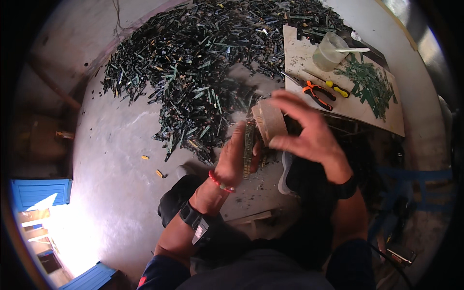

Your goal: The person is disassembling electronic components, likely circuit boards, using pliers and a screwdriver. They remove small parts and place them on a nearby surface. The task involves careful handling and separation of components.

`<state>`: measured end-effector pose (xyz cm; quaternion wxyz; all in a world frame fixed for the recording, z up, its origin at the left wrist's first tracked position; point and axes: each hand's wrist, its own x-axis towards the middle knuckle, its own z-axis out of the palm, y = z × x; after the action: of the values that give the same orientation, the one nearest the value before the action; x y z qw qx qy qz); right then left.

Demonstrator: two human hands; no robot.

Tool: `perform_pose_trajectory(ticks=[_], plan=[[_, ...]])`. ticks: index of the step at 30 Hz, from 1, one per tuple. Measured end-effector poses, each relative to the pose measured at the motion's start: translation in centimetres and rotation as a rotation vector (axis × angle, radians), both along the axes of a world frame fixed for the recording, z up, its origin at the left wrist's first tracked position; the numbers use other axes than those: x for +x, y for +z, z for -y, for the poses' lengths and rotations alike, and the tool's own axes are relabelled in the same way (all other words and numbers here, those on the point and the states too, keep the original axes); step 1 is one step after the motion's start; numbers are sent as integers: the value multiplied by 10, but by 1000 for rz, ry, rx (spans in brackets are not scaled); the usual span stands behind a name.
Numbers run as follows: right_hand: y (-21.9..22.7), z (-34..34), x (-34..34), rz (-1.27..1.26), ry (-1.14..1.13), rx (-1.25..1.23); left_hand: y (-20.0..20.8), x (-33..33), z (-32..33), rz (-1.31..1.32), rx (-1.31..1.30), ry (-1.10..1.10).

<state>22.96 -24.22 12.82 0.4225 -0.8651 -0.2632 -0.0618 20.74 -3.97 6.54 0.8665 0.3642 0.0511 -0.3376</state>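
Observation:
My left hand (233, 152) is closed on a narrow dark circuit-board strip (249, 145) with gold-coloured spots. The strip stands nearly upright in the view, between the fingers and the thumb. Just to its right is a tan block (270, 121), perhaps of wood, with a pale, rough left edge close to the strip's upper end. My right hand (314, 133) curves around the right side of this block, fingers above and thumb below. Motion smears that hand a little. Whether block and strip touch, I cannot tell.
A large heap of dark board strips (193, 72) covers the floor ahead. On a low board (396, 108) at the right lie orange-handled pliers (316, 94), a yellow-black screwdriver (338, 89), green strips (372, 87) and a translucent tub (328, 52). Two small yellowish pieces (160, 173) lie left.

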Motion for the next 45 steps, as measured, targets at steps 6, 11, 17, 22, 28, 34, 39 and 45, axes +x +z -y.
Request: perform_pose_trajectory(ticks=[6,11,17,22,28,34,39,45], plan=[[-16,-28,-4,-99,195,40,7,-7,11,311,423,85],[-18,-31,-6,-86,176,71,13,-11,8,342,411,97],[-17,-41,-10,-64,118,46,14,-6,6,-66,208,61],[-17,-43,-11,52,78,-97,5,-5,10,-110,274,84],[-22,-43,-11,196,54,-151,6,-9,8,-82,142,51],[-35,-47,-4,304,25,-133,-34,-7,1,-110,82,130],[-38,-53,-5,234,-24,-5,-29,-3,3,15,139,111],[-38,-53,-9,29,-114,20,-12,0,5,990,574,318]])
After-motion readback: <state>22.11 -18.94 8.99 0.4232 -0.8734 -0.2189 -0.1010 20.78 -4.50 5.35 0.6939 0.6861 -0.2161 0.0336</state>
